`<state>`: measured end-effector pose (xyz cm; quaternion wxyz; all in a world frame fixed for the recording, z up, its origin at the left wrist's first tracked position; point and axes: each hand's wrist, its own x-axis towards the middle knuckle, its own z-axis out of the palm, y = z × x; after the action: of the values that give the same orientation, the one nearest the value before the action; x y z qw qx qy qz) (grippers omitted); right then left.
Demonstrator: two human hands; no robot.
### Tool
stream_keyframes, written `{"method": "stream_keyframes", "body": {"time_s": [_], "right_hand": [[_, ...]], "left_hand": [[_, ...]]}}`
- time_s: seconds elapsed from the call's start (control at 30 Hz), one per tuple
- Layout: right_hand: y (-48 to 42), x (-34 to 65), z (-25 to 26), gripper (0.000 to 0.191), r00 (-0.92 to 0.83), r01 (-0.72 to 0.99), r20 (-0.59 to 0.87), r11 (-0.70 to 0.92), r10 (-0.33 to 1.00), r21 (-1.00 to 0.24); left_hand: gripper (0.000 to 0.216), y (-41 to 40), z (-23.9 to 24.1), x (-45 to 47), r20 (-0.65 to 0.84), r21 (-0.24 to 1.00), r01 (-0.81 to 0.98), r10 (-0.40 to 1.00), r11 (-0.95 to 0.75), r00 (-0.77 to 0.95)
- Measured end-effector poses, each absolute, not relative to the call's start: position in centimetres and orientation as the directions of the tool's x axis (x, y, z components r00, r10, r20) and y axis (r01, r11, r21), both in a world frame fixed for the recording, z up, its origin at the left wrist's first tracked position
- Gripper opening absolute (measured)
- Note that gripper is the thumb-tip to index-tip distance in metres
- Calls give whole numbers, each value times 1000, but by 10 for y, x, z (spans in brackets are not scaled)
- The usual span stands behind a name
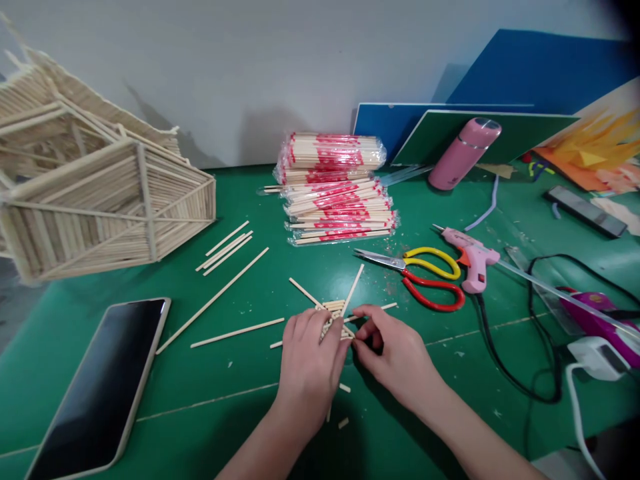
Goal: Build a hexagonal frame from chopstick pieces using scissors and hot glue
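A small piece built of crossed wooden sticks point(334, 306) lies on the green table, its long ends pointing out in several directions. My left hand point(311, 353) is closed over it from the near left, covering much of its middle. At its right corner, the fingertips of my right hand point(389, 343) pinch a wooden stick; the fingers partly hide the contact. Two short cut stick pieces point(343, 423) lie just below the hands. Loose sticks point(237, 333) rest to the left. Beyond the right hand lie scissors point(434, 279) with one yellow and one red handle.
A large stick-built model point(145, 200) stands at the left, behind a phone point(100, 387). Plastic-wrapped stick bundles point(340, 207) are stacked at the back. A pink glue gun point(473, 260), its black cord, a pink bottle point(465, 155) and a white charger point(597, 358) occupy the right.
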<state>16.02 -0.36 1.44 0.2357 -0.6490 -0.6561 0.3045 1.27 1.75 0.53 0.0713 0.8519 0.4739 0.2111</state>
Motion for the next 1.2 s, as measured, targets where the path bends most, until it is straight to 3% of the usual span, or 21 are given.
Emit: {"method": "stream_keyframes", "body": {"time_s": [0.4,0.57,0.67,0.87,1.07,1.2], "right_hand": [[-3,160,13,35,-57,716,-103,-31,993,-698],[-2,163,17,33,-91,685,-107,-15,990,-728],[7,168,21,31,-158,694,-51,74,986,-717],[29,170,21,32,-386,744,51,344,921,-573],[31,170,17,27,-470,732,91,446,878,-514],[25,171,17,29,-430,728,98,409,898,-550]], "left_hand": [[16,12,5,11,253,244,811,842,-532,477],[16,10,0,12,315,233,816,835,-528,451],[18,11,-1,14,340,218,822,830,-527,442],[18,10,0,17,365,228,823,829,-521,424],[17,9,-1,17,349,226,831,839,-508,417],[18,9,-3,16,350,235,826,838,-512,419]]}}
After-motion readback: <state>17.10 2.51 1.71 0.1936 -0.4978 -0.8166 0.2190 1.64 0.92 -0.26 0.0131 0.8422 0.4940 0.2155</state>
